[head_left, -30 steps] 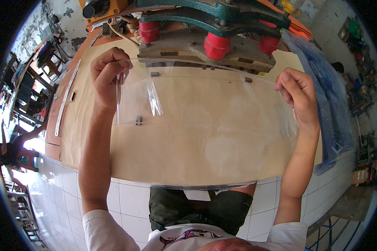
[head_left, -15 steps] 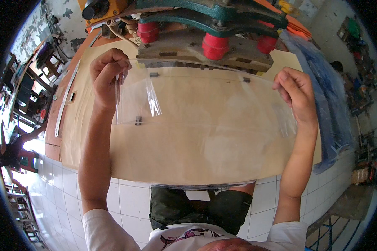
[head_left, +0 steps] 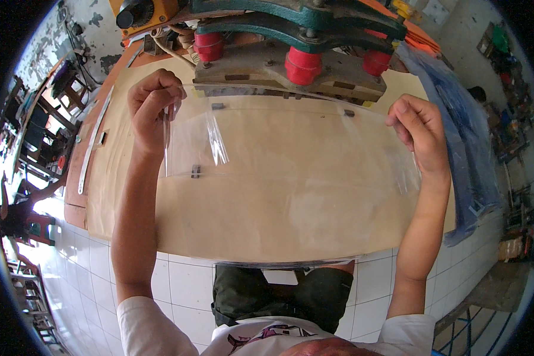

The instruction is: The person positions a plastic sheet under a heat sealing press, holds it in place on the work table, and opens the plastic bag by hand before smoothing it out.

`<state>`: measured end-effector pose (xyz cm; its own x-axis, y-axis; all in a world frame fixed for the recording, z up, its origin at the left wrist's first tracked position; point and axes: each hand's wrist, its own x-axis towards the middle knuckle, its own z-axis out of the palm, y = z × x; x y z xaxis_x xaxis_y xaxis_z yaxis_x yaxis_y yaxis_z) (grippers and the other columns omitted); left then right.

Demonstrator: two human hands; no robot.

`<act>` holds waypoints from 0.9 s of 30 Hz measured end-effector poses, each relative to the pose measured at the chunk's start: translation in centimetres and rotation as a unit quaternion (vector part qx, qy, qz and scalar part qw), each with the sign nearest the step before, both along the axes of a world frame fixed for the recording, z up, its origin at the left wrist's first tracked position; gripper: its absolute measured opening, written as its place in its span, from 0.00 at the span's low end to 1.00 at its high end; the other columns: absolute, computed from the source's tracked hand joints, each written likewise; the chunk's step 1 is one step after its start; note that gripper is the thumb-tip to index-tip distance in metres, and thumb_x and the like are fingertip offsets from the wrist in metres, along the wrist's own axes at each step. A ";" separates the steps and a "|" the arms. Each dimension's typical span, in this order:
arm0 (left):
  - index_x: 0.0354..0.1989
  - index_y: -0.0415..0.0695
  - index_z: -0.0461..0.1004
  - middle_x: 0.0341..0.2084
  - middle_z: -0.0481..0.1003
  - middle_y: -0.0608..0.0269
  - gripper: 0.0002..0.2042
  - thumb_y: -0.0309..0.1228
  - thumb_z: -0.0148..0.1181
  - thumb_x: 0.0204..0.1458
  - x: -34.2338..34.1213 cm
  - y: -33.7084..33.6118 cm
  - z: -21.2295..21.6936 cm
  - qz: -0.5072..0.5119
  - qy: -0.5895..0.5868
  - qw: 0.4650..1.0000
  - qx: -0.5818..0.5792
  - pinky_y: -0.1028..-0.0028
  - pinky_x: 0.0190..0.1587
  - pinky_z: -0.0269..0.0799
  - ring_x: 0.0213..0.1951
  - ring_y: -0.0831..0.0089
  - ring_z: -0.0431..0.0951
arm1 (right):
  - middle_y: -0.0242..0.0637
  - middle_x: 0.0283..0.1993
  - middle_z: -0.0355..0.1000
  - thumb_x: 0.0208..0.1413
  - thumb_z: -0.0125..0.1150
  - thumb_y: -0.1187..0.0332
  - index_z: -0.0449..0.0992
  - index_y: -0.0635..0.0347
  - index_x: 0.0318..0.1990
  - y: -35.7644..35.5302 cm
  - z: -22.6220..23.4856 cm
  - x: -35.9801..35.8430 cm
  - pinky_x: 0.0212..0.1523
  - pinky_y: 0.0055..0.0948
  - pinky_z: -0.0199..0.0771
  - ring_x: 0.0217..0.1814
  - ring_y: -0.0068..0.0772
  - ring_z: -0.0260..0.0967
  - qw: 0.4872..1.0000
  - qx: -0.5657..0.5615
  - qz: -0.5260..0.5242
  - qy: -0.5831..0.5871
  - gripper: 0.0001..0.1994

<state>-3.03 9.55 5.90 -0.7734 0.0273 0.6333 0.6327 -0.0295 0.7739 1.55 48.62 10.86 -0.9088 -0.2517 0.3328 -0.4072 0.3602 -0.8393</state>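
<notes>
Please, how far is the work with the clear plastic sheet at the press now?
Done: the clear plastic sheet is spread over the tan table. In hand: left hand and right hand hold its far corners by the press. Left: the near edge overhangs the table.

You're in workshop: heavy green press machine [head_left: 296, 26] with red cylinders at far edge of plywood desk [head_left: 279, 219]; stacked blue sheets [head_left: 457, 142] right of press, cluttered shelves beyond.

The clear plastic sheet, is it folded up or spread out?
Spread out: the clear plastic sheet stretches flat between the left hand and right hand.
</notes>
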 end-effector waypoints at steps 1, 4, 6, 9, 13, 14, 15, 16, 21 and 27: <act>0.20 0.35 0.69 0.17 0.66 0.65 0.08 0.28 0.48 0.41 0.0 0.0 0.0 0.000 0.000 1.000 0.000 0.80 0.21 0.50 0.18 0.83 0.58 | 0.21 0.16 0.58 0.61 0.53 0.56 0.73 0.59 0.23 0.0 0.1 0.0 0.18 0.16 0.45 0.17 0.11 0.50 1.000 0.000 0.000 -0.001 0.19; 0.20 0.35 0.69 0.16 0.66 0.65 0.08 0.28 0.48 0.41 0.0 0.0 0.1 -0.004 0.002 1.000 0.005 0.80 0.21 0.50 0.18 0.83 0.59 | 0.21 0.16 0.57 0.61 0.53 0.56 0.73 0.59 0.23 -0.1 0.1 0.0 0.18 0.17 0.45 0.17 0.11 0.50 1.000 0.003 -0.002 -0.002 0.19; 0.20 0.35 0.69 0.17 0.66 0.65 0.08 0.28 0.48 0.41 0.0 0.0 0.1 -0.001 0.000 1.000 0.001 0.80 0.21 0.50 0.19 0.83 0.59 | 0.21 0.15 0.57 0.61 0.53 0.56 0.73 0.59 0.23 -0.1 0.1 0.0 0.18 0.17 0.45 0.17 0.11 0.50 1.000 0.005 -0.003 0.002 0.19; 0.20 0.35 0.69 0.17 0.66 0.65 0.08 0.28 0.48 0.42 -0.1 -0.1 -0.1 -0.008 -0.003 1.000 0.010 0.80 0.22 0.50 0.19 0.83 0.59 | 0.20 0.15 0.57 0.61 0.53 0.55 0.72 0.58 0.23 0.0 0.0 0.0 0.17 0.17 0.44 0.17 0.10 0.49 1.000 0.006 -0.010 0.000 0.19; 0.21 0.35 0.69 0.17 0.66 0.66 0.08 0.28 0.49 0.42 0.0 0.0 0.0 -0.014 -0.012 1.000 0.013 0.80 0.22 0.50 0.19 0.83 0.59 | 0.20 0.15 0.56 0.61 0.53 0.55 0.72 0.57 0.23 0.2 -0.2 -0.4 0.17 0.17 0.44 0.17 0.10 0.49 1.000 0.008 -0.014 0.005 0.18; 0.21 0.35 0.69 0.17 0.66 0.66 0.07 0.27 0.49 0.42 0.1 0.1 0.1 -0.013 -0.009 1.000 0.015 0.80 0.22 0.50 0.19 0.83 0.59 | 0.20 0.15 0.56 0.61 0.53 0.55 0.72 0.57 0.23 0.2 -0.3 -0.4 0.17 0.17 0.44 0.17 0.10 0.49 1.000 0.007 -0.013 0.005 0.18; 0.21 0.35 0.69 0.17 0.65 0.66 0.07 0.27 0.49 0.42 0.2 0.1 0.2 -0.013 -0.005 1.000 0.017 0.80 0.22 0.50 0.19 0.83 0.59 | 0.21 0.15 0.56 0.61 0.52 0.56 0.71 0.58 0.23 0.1 -0.3 -0.5 0.16 0.16 0.43 0.16 0.10 0.48 1.000 0.006 -0.012 0.003 0.18; 0.21 0.35 0.69 0.17 0.65 0.66 0.07 0.27 0.49 0.42 0.2 0.2 0.2 -0.014 -0.005 1.000 0.017 0.80 0.22 0.50 0.19 0.83 0.59 | 0.21 0.15 0.56 0.61 0.51 0.56 0.71 0.60 0.24 0.1 -0.4 -0.6 0.14 0.16 0.41 0.15 0.09 0.47 1.000 0.007 -0.011 0.002 0.18; 0.20 0.35 0.70 0.16 0.65 0.66 0.07 0.27 0.49 0.41 0.1 0.1 -0.2 -0.030 -0.014 0.999 0.032 0.80 0.21 0.49 0.18 0.83 0.59 | 0.22 0.17 0.59 0.59 0.54 0.58 0.70 0.59 0.24 0.7 -0.8 -0.7 0.15 0.15 0.42 0.16 0.09 0.48 1.000 0.008 0.003 0.007 0.17; 0.20 0.36 0.69 0.16 0.63 0.66 0.07 0.27 0.49 0.41 -0.1 -0.5 -0.1 -0.001 0.017 1.000 0.010 0.79 0.21 0.48 0.18 0.82 0.58 | 0.17 0.19 0.60 0.54 0.63 0.62 0.73 0.59 0.25 0.7 0.0 0.0 0.22 0.16 0.47 0.22 0.08 0.51 0.997 -0.005 0.078 0.025 0.12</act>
<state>-3.13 9.07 5.84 -0.7511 0.0155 0.6600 0.6589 -0.0452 0.7509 1.50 49.31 10.81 -0.8414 -0.3846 0.3795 -0.4984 0.2809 -0.8202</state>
